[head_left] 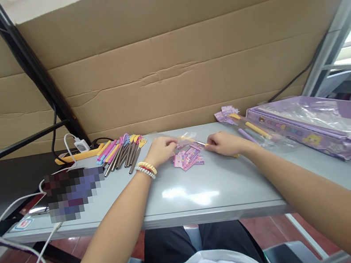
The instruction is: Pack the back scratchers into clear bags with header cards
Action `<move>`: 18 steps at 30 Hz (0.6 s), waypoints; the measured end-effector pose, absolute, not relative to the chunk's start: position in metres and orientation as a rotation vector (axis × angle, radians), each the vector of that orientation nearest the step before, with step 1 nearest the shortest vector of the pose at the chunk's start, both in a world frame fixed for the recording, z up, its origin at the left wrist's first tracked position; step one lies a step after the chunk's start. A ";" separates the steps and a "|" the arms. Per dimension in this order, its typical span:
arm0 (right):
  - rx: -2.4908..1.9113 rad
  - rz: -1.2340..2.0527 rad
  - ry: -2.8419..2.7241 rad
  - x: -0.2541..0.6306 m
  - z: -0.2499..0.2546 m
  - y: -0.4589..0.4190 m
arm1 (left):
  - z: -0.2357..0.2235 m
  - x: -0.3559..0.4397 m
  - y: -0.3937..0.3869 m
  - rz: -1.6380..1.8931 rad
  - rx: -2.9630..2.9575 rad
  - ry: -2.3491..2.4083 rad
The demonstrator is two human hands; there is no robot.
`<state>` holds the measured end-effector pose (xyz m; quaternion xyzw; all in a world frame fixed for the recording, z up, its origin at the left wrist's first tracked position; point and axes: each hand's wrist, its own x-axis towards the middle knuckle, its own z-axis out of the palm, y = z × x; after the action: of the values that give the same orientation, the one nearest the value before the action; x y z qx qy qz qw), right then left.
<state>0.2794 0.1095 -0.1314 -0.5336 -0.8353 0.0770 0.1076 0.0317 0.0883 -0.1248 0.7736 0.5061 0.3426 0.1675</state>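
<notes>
My right hand (223, 143) is closed round the yellow handle of a back scratcher (200, 143), its metal rod pointing left. The yellow head end lies at a clear plastic bag (188, 136), and I cannot tell how far inside it is. My left hand (164, 148), with beaded bands at the wrist, pinches the bag's left side; its fingertips are partly hidden. Just below both hands lies a loose pile of small purple and pink printed cards (188, 158). Left of my left hand, several back scratchers (125, 151) with coloured handles and metal rods lie side by side.
Bagged back scratchers (256, 129) with purple cards lie right of my right hand. Beyond them stands an open purple box (311, 135) holding clear plastic. A yellow power strip (81, 155) and white cable (15, 201) are at left. A cardboard sheet (183, 58) walls the back.
</notes>
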 end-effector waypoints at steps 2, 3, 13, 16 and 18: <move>-1.570 0.195 -2.392 0.280 -0.131 0.110 | -0.124 0.031 0.090 1.047 1.972 1.424; -1.562 0.183 -2.353 0.280 -0.130 0.110 | -0.123 0.031 0.091 1.086 1.888 1.436; -1.282 0.309 -2.417 0.274 -0.124 0.098 | -0.123 0.029 0.097 1.413 1.442 1.546; -1.249 0.342 -2.458 0.273 -0.123 0.096 | -0.118 0.029 0.092 1.688 1.600 1.610; -1.236 0.343 -2.460 0.272 -0.123 0.095 | -0.114 0.031 0.086 1.856 1.713 1.594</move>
<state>0.2725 0.0948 -0.1228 -0.4381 -0.8718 0.1214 0.1827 0.0309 0.0864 -0.1137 0.5719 0.5321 0.6196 0.0774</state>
